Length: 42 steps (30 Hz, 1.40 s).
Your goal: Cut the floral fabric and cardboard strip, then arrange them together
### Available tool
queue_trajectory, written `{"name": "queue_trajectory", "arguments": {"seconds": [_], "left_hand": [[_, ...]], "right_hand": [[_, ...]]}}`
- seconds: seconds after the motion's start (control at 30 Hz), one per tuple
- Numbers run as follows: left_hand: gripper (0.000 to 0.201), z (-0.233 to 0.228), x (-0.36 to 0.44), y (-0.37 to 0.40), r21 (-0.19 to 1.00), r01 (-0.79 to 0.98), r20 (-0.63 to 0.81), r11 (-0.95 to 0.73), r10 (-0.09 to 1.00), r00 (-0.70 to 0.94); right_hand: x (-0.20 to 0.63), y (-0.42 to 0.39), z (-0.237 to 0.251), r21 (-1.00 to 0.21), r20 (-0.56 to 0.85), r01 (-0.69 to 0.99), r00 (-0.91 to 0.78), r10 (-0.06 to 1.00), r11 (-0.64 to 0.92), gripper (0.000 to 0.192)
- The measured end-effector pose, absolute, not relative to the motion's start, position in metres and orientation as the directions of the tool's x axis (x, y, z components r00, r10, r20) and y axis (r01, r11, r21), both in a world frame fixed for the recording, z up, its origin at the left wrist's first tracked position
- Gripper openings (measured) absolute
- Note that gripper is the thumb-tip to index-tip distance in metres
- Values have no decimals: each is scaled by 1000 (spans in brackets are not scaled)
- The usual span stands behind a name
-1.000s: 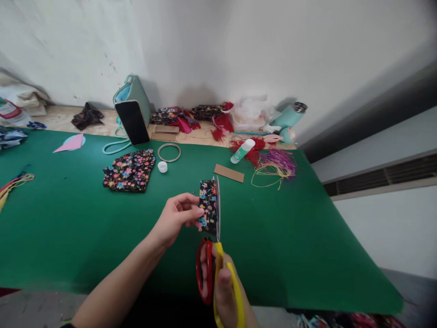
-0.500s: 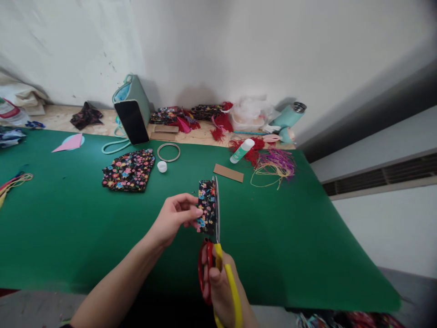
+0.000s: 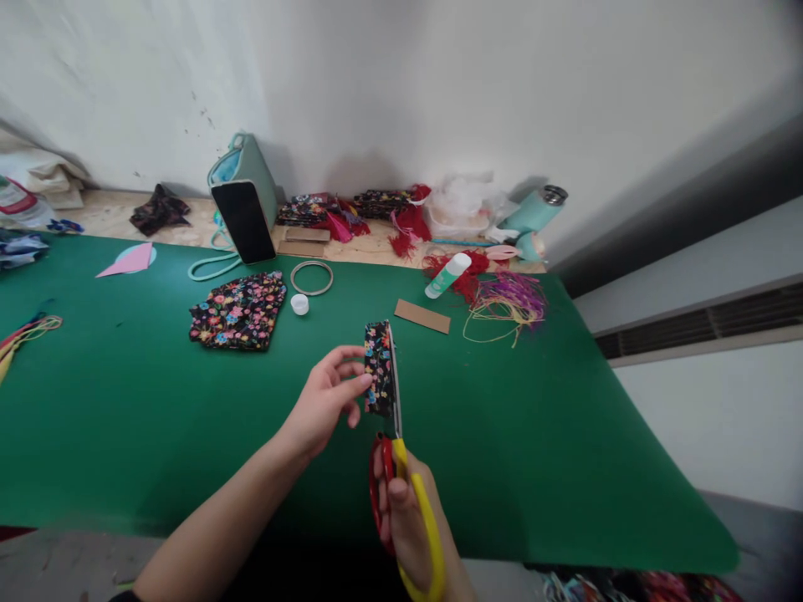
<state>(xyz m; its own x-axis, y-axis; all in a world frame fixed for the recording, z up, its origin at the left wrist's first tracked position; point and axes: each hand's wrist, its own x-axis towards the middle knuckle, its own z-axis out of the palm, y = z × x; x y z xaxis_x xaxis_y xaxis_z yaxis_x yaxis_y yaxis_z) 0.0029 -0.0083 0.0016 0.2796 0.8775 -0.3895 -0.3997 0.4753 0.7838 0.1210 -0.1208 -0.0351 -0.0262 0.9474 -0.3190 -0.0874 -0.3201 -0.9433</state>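
Between thumb and fingers, my left hand (image 3: 327, 395) pinches a narrow rectangle of black floral fabric (image 3: 377, 368) by its left edge. My right hand (image 3: 405, 510) grips scissors (image 3: 400, 456) with one red and one yellow handle loop. Their blades point away from me and lie together along the fabric's right edge. Beyond the hands, a brown cardboard strip (image 3: 422, 316) lies on the green table mat (image 3: 514, 435). Folded floral fabric (image 3: 239, 311) rests to the left of them.
A glue stick (image 3: 447, 275), its white cap (image 3: 299, 304) and a ring (image 3: 312, 278) lie farther back. Purple and yellow threads (image 3: 507, 303) are at the right. A phone (image 3: 243, 221) leans on a mint case (image 3: 258, 180); a bottle (image 3: 533, 208) lies by the wall.
Both hands have moved slightly away from me with the fabric and scissors. The fabric strip looks a little narrower, and the lower fingers of my left hand have loosened outward.
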Motion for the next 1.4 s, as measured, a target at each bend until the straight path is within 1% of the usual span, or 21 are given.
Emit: {"name": "queue_trajectory", "arguments": {"seconds": [0.07, 0.13, 0.2, 0.3, 0.4, 0.5, 0.6, 0.77, 0.93, 1.03, 1.13, 1.2, 1.27, 1.33, 1.4], "left_hand": [[60, 1, 3, -8, 756, -446, -389, 479, 877, 283], [67, 2, 3, -7, 724, -493, -392, 482, 876, 282], [64, 2, 3, -7, 683, -534, -409, 498, 867, 285], [53, 2, 1, -5, 593, -591, -432, 547, 836, 339], [46, 3, -1, -3, 509, -630, -418, 587, 808, 415], [40, 3, -4, -2, 459, -634, -397, 623, 782, 481], [39, 5, -5, -2, 431, -634, -386, 642, 766, 514], [43, 7, -5, -2, 413, -642, -382, 646, 762, 523], [47, 6, -4, -2, 405, -636, -365, 657, 754, 546], [49, 5, -3, -2, 419, -634, -352, 651, 759, 547], [47, 4, -2, -3, 477, -623, -347, 619, 785, 514], [45, 3, -1, -4, 552, -600, -346, 579, 814, 466], [42, 3, 0, -6, 639, -564, -342, 523, 850, 401], [41, 2, 0, -6, 707, -522, -340, 477, 877, 340], [42, 3, 0, -6, 744, -490, -346, 455, 889, 299]], "right_hand": [[122, -120, -33, -952, -301, -49, -7, 954, -301, 62], [124, -119, -31, -959, -283, -22, -12, 959, -283, 62], [125, -118, -29, -959, -283, -8, -20, 959, -283, 61], [127, -118, -27, -953, -301, -19, -15, 954, -301, 61], [127, -118, -26, -949, -314, -35, -20, 949, -315, 60], [127, -119, -26, -950, -311, -31, -18, 950, -311, 60], [128, -119, -25, -951, -309, -5, -21, 951, -310, 61], [128, -118, -22, -955, -292, 52, -3, 956, -292, 61], [129, -118, -25, -955, -292, 56, -22, 956, -291, 60], [130, -119, -27, -955, -292, 64, -27, 956, -290, 58], [131, -119, -26, -953, -280, 127, -17, 960, -276, 56], [133, -117, -24, -936, -271, 233, 1, 962, -264, 51], [138, -113, -20, -889, -266, 381, 25, 964, -255, 44], [146, -106, -16, -815, -246, 528, 62, 967, -241, 40], [157, -99, -14, -723, -208, 650, 121, 970, -236, 39]]}}
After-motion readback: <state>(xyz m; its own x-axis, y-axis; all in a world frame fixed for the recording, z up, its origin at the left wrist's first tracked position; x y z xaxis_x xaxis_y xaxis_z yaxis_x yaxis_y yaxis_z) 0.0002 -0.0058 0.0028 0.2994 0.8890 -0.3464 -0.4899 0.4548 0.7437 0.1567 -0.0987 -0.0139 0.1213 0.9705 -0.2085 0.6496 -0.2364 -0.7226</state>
